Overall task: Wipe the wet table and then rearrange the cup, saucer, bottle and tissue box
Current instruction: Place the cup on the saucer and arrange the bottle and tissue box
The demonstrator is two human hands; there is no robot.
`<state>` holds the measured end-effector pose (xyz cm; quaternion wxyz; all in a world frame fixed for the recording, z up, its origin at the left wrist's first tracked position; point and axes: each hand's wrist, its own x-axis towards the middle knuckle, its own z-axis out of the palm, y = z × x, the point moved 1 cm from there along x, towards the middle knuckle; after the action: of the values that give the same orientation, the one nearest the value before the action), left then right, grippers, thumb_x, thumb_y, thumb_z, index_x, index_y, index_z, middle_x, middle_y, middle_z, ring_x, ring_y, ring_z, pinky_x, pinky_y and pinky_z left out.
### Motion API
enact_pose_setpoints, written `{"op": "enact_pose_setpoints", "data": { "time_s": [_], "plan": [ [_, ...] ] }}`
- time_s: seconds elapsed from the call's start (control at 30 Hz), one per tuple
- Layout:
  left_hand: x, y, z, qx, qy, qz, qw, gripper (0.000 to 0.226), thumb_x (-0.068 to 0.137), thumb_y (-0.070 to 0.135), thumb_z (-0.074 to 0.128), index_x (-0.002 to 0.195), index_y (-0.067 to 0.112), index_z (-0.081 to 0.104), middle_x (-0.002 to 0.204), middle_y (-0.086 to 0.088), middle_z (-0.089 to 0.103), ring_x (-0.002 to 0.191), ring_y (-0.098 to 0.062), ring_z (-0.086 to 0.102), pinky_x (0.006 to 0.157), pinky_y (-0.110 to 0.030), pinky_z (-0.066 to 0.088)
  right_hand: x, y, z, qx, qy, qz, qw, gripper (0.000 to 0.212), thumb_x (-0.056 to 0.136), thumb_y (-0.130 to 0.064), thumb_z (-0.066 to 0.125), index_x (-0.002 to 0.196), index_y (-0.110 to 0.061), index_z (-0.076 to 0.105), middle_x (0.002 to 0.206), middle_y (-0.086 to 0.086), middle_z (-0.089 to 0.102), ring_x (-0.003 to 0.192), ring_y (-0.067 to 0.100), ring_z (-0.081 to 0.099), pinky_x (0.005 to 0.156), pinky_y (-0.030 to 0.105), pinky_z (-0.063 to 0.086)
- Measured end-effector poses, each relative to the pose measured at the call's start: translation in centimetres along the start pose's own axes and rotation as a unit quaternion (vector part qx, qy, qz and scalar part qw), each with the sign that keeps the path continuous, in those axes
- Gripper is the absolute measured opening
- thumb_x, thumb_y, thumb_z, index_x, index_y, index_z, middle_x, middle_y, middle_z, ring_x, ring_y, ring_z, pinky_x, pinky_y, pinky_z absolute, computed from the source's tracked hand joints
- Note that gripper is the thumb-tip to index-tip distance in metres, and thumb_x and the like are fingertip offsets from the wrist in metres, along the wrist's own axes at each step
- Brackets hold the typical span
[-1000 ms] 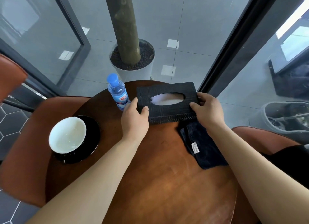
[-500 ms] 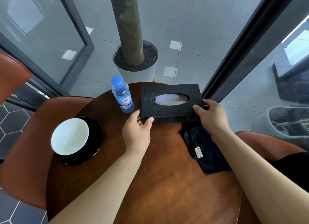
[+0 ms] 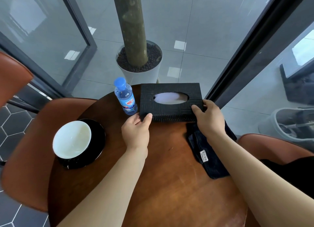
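Observation:
A black tissue box lies at the far edge of the round wooden table. My left hand holds its near left corner, thumb on the front face. My right hand grips its near right corner, thumb on top. A small water bottle with a blue cap stands upright just left of the box. A white cup sits on a black saucer at the table's left edge. A dark folded cloth lies on the right side, partly under my right forearm.
Orange-brown chairs stand at the left and right of the table. Behind the table a tree trunk rises from a white planter on the grey tiled floor. Glass walls with dark frames enclose the corner.
Both hands have pushed the tissue box farther from me toward the table's far edge. My left hand slid from the box's left end to its near corner. The bottle stays beside it.

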<state>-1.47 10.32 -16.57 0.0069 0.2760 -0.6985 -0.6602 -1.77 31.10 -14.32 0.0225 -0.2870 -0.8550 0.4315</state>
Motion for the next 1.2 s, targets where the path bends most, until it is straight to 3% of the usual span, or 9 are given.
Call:
{"op": "enact_pose_setpoints", "data": {
  "time_s": [0.07,0.2,0.37,0.5,0.77,0.93,1.07,1.2],
  "plan": [
    [0.1,0.0,-0.2,-0.009,0.008,-0.008,1.0,0.036,0.085,0.026,0.079,0.118,0.014,0.071,0.112,0.005,0.074,0.1,-0.004,0.07,0.091,-0.024,0.055,0.0,0.0,0.1,-0.004,-0.007,-0.009,1.0,0.037,0.096,-0.041,0.059,0.128,-0.023,0.062,0.103,-0.011,0.069,0.099,0.018,0.065,0.086,0.037,0.053],
    [0.1,0.1,-0.2,0.006,0.018,0.003,1.0,0.037,0.089,0.026,0.076,0.123,0.014,0.068,0.114,0.007,0.07,0.095,0.001,0.065,0.083,-0.018,0.05,0.0,-0.3,0.3,0.002,-0.002,-0.009,1.0,0.038,0.096,-0.04,0.06,0.13,-0.022,0.061,0.104,-0.011,0.067,0.1,0.016,0.064,0.088,0.037,0.053],
    [0.3,0.0,-0.2,-0.014,0.035,-0.019,0.999,0.036,0.089,0.026,0.076,0.123,0.015,0.068,0.116,0.005,0.07,0.108,-0.012,0.067,0.098,-0.036,0.055,-0.1,-0.5,0.6,0.01,-0.001,-0.007,1.0,0.04,0.097,-0.038,0.06,0.132,-0.021,0.059,0.104,-0.011,0.064,0.102,0.016,0.064,0.088,0.036,0.052],
    [0.4,0.0,-0.3,-0.004,0.038,-0.015,0.999,0.032,0.089,0.026,0.075,0.118,0.015,0.071,0.115,0.001,0.074,0.106,-0.012,0.069,0.099,-0.041,0.056,0.0,-0.6,0.7,0.016,-0.001,-0.003,1.0,0.041,0.096,-0.038,0.061,0.133,-0.02,0.059,0.106,-0.012,0.063,0.104,0.017,0.064,0.091,0.039,0.053],
    [0.6,0.2,-0.5,0.024,0.036,-0.005,0.999,0.032,0.089,0.025,0.075,0.119,0.014,0.07,0.105,0.008,0.069,0.105,-0.013,0.069,0.098,-0.04,0.056,-0.1,-0.5,0.9,0.012,0.008,-0.009,1.0,0.038,0.096,-0.039,0.061,0.13,-0.022,0.062,0.108,-0.011,0.069,0.102,0.015,0.065,0.087,0.036,0.053],
    [0.2,0.4,-0.3,0.053,0.038,0.017,0.998,0.034,0.093,0.027,0.07,0.123,0.012,0.067,0.113,0.007,0.065,0.102,-0.005,0.061,0.089,-0.024,0.048,0.0,-0.5,0.7,0.009,-0.001,-0.018,1.0,0.035,0.097,-0.037,0.06,0.128,-0.022,0.064,0.099,-0.013,0.066,0.097,0.015,0.064,0.082,0.032,0.05],
    [0.3,0.5,-0.6,0.082,0.022,0.031,0.996,0.035,0.093,0.027,0.07,0.124,0.011,0.066,0.119,0.002,0.068,0.096,-0.003,0.06,0.084,-0.019,0.044,0.1,-0.2,0.5,0.015,-0.01,-0.019,1.0,0.037,0.096,-0.039,0.061,0.129,-0.023,0.063,0.099,-0.017,0.062,0.1,0.014,0.063,0.085,0.033,0.051],
    [0.1,0.5,-1.6,0.172,-0.026,0.059,0.983,0.042,0.095,0.033,0.066,0.132,0.014,0.06,0.131,-0.002,0.065,0.115,-0.012,0.061,0.094,-0.028,0.048,-0.1,-0.3,0.2,0.016,-0.028,-0.015,0.999,0.042,0.098,-0.046,0.055,0.134,-0.024,0.059,0.112,-0.012,0.065,0.105,0.015,0.062,0.088,0.035,0.049]
  ]
}}
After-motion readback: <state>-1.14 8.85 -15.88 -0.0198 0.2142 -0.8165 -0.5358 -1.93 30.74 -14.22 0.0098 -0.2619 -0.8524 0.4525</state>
